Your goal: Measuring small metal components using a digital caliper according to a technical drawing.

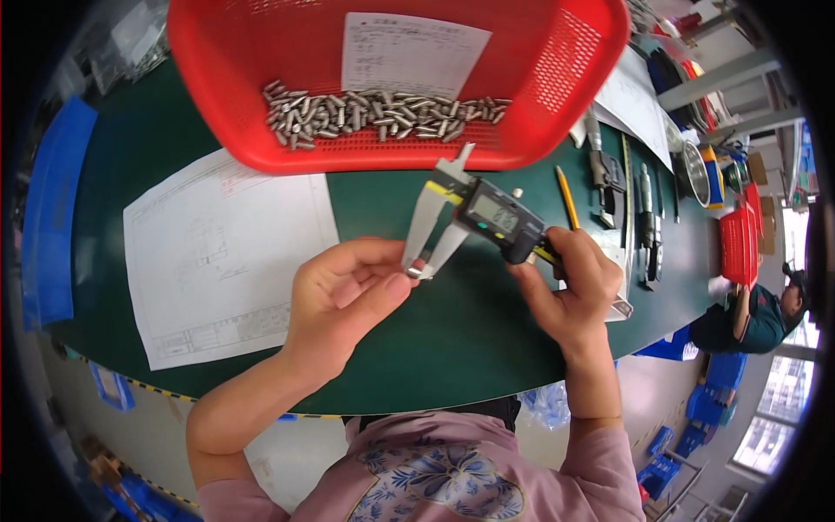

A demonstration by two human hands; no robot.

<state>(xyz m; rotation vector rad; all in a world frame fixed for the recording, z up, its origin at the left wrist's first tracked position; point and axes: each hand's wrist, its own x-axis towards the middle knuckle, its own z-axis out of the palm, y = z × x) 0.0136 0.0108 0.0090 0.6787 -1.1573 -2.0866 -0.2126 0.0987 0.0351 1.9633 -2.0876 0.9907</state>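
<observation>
My right hand [578, 283] is closed around the beam end of a digital caliper [500, 217], its display turned up toward me. The caliper's jaws point down and left, over the green table. Between the jaw tips sits a small metal pin [415, 272], pinched by the thumb and fingers of my left hand [348, 291]. Beyond the caliper, a red plastic basket [209, 96] holds many similar short metal pins [383, 113] and a paper sheet [413, 52]. A printed drawing [217, 261] lies flat to the left, partly under the basket's edge.
At the right lie a yellow pencil [567, 197], a micrometer [606, 178] and further measuring tools [648, 226]. A blue bin [59, 209] stands at the left edge. Another person [748, 317] is at the far right, near a small red basket [738, 246].
</observation>
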